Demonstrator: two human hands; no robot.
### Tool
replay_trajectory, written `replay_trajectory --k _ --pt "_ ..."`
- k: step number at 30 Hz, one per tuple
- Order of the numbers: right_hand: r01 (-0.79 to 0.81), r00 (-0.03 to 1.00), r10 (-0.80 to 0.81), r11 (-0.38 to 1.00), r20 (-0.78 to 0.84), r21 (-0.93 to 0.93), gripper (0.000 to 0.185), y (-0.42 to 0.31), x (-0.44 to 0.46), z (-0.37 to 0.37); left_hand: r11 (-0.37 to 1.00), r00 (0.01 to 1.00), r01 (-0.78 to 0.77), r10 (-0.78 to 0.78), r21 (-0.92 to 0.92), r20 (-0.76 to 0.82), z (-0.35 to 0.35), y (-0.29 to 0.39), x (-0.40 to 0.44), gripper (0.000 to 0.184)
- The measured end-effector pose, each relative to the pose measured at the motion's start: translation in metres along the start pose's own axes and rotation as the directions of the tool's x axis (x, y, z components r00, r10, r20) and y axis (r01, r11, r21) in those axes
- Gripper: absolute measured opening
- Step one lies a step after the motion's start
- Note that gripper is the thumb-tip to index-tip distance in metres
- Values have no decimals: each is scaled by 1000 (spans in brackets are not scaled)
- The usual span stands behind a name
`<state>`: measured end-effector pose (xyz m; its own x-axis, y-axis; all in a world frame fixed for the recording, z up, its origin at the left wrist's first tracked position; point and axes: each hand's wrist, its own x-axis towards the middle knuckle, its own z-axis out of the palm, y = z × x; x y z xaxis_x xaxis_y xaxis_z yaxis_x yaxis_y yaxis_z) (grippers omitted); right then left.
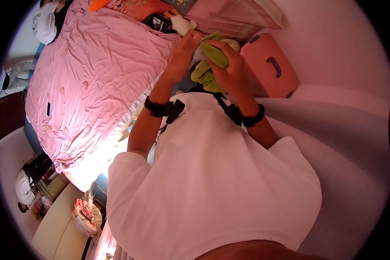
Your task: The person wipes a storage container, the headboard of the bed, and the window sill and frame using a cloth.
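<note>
Both hands are raised close together at the top centre. My right hand [232,69] is closed on a soft green cloth item [214,53], whose folds hang below the fingers. Beside it, my left hand [182,54] has its fingers pressed together at the edge of something pale and greyish, too small and partly hidden to name. More green fabric [202,74] hangs between the two wrists. Each wrist wears a black band.
To the left spreads a bed with a pink sheet [91,69], a dark phone [48,109] lying on it. A pink suitcase [268,65] stands right of my hands, against the wall. A patterned bag [86,216] is at the lower left.
</note>
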<state>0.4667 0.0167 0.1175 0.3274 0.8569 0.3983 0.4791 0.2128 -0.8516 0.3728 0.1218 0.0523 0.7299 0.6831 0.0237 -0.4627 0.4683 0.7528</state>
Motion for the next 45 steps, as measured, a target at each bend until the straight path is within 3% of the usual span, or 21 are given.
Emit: replay_trajectory --k 4,5,6,7,8,9,10,12,13,15,16,18,22,24,28,31,34,37,40,42,45 --pt "92 995 -91 996 44 -9 37 9 -4 7 999 998 24 -26 -39 -54 -4 8 1 21" --pt "41 997 -39 999 60 -30 37 17 -6 4 954 986 -121 149 276 -82 -23 2 3 27" --pt "-9 997 13 999 78 -51 37 25 -7 0 792 945 -238 322 563 -54 -26 6 4 33" --pt "-10 997 14 999 77 -50 37 34 -9 -4 792 946 -237 321 563 -54 -27 8 1 33" --pt "-47 997 51 997 58 -67 36 44 -10 -8 979 982 -171 178 114 -56 -15 24 -4 33" --pt "-83 995 87 993 40 -83 35 48 -9 -8 933 999 -43 50 -358 9 -8 32 -7 33" --pt "-83 995 86 993 43 -80 35 47 -9 -8 933 999 -46 51 -357 6 -7 33 -7 33" --pt "-26 1000 27 998 7 -54 34 35 -3 -8 987 990 -140 138 -74 -33 -3 33 -7 35" --pt "-28 1000 28 998 9 -52 34 27 0 -5 987 990 -140 137 -74 -36 -3 32 -5 35" --pt "110 993 -110 994 34 8 34 11 6 7 961 996 2 -27 -276 -87 -2 29 1 36" --pt "109 994 -109 994 29 6 34 9 9 13 961 996 6 -30 -276 -83 -1 28 1 36" --pt "254 964 -247 965 101 -61 35 7 13 22 909 995 96 -104 -406 4 2 25 1 41" --pt "265 962 -255 958 96 -110 35 33 11 18 940 992 -27 -16 -339 -124 0 37 0 38" --pt "109 994 -108 983 17 -146 34 39 11 12 938 976 -154 96 -309 -195 -3 39 2 35" --pt "92 991 -99 993 -87 -80 32 30 21 16 922 981 -127 62 -366 -182 -8 31 5 31" --pt "220 966 -232 969 -115 -112 31 20 23 33 953 960 -105 23 -284 -277 -4 20 9 31" --pt "287 957 -289 945 6 -156 32 17 19 36 929 988 -36 -22 -368 -151 -2 24 9 34" --pt "279 960 -268 946 88 -164 34 29 13 29 974 985 -38 -2 -223 -175 -5 27 8 34" --pt "203 979 -205 965 8 -168 36 49 19 17 982 957 -136 95 -133 -273 -4 33 8 34" --pt "127 977 -146 984 -152 -129 36 50 25 10 972 974 -116 71 -203 -213 -4 37 6 36" --pt "131 974 -139 990 -179 -52 35 41 35 7 974 973 -41 -12 -224 -229 -1 26 7 37"
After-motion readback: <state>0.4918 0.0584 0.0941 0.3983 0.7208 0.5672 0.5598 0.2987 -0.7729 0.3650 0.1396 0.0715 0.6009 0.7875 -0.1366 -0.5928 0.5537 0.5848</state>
